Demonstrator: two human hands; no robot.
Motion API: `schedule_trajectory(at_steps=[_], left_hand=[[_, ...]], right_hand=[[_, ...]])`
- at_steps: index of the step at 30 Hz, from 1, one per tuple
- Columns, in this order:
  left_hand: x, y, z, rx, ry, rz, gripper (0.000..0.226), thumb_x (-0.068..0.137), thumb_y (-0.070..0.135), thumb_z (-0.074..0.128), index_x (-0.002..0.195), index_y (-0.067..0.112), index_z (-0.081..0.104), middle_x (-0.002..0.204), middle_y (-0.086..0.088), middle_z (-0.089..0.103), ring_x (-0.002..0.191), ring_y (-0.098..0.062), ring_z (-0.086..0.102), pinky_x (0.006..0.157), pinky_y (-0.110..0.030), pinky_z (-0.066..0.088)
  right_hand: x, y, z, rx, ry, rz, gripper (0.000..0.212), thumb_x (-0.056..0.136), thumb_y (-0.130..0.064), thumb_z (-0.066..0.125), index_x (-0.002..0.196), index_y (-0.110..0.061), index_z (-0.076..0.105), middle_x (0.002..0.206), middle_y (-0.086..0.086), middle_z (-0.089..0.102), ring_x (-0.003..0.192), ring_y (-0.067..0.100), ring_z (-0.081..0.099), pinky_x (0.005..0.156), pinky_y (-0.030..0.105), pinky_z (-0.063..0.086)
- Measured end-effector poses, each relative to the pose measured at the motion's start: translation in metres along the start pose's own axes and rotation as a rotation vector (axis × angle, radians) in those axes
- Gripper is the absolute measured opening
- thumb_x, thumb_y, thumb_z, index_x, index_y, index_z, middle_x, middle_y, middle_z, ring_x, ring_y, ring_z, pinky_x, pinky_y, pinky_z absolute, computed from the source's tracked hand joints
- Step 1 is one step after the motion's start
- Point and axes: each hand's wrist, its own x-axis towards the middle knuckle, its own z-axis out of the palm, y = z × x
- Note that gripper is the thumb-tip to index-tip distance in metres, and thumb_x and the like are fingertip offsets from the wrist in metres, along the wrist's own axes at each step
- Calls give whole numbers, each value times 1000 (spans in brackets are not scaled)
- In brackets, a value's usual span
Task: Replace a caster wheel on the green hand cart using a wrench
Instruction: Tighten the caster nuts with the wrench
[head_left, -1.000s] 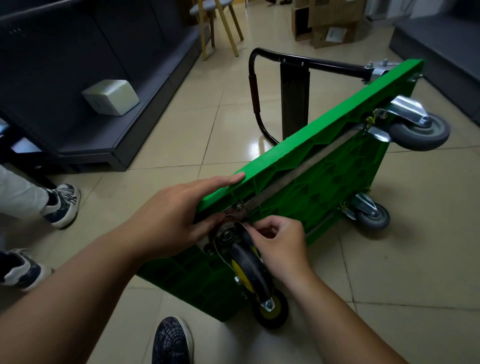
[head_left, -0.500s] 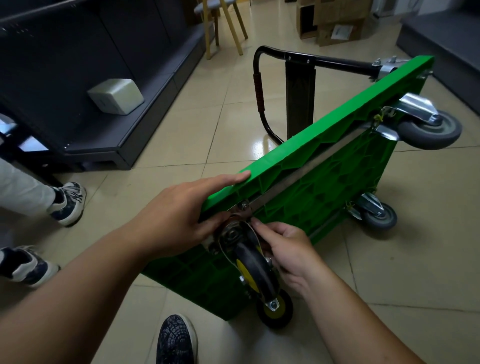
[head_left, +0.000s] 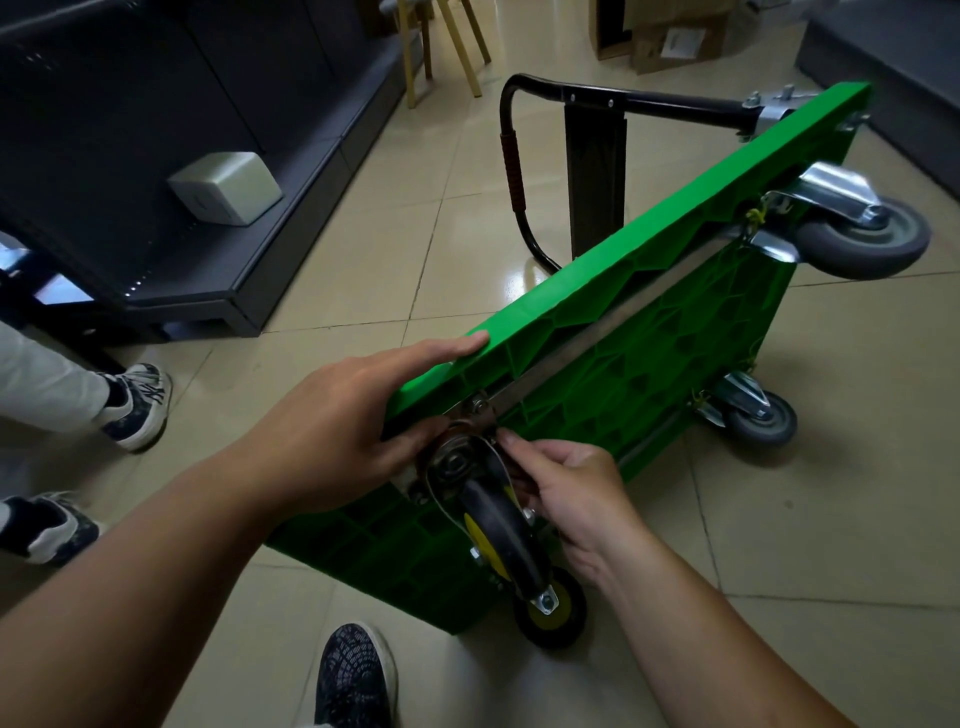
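Two hands at the near corner of the green hand cart (head_left: 649, 374), tipped up on one long edge on the tile floor (head_left: 779, 545), ribbed underside to the right, black handle (head_left: 649, 101) projecting left from the far end.

Left hand (head_left: 332, 441): flat and uncurled, fingers laid straight along the raised rim, thumb pressed below the rim just beside the mounting plate.

Right hand (head_left: 576, 493): fingers curled, fingertips (head_left: 511, 441) pinched together at the upper right edge of the caster wheel (head_left: 498, 525) bracket, just below the steel bar across the underside. Part between the fingertips too small to tell.

Caster wheel: black tread, yellow hub, metal fork; seated at the near upper corner of the underside, between both hands. Second yellow-hubbed wheel (head_left: 550, 613) directly below, low at the floor.

Far end: large grey caster (head_left: 862, 239) at the raised corner, clear of the floor; small grey caster (head_left: 761, 421) at the lower corner.

Surroundings: dark shelving (head_left: 156, 130) at left with a white box (head_left: 226, 187) on the lower shelf; wooden chair legs (head_left: 457, 47) and cardboard boxes (head_left: 670, 36) at the far side; dark patterned shoe (head_left: 356, 675) at the bottom edge; two more shoes (head_left: 137, 405) at the left edge.
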Motion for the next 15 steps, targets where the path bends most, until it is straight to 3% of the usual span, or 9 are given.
schedule_trajectory(at_steps=[6,12,15], left_hand=[[0,-1,0,-14,-7,4,75,90,41,63,153,61,28,143,17,60,106,-16,70,88,-46,58],[-1,0,-1,-20,-10,3,74,90,41,62,153,61,27,145,17,59,107,-19,70,91,-47,57],[-1,0,0,-12,-2,11,74,91,41,62,153,61,27,146,16,59,110,-19,70,92,-47,57]], right_hand=[[-4,-6,3,-46,27,-80,21,86,-34,79,76,-15,79,78,6,78,70,15,74,72,33,53],[-2,-6,1,-147,33,-93,19,82,-36,82,75,-18,78,78,2,78,80,18,75,84,36,56],[-2,-7,4,-171,45,-103,24,83,-34,82,74,-12,76,76,0,78,75,14,75,76,33,55]])
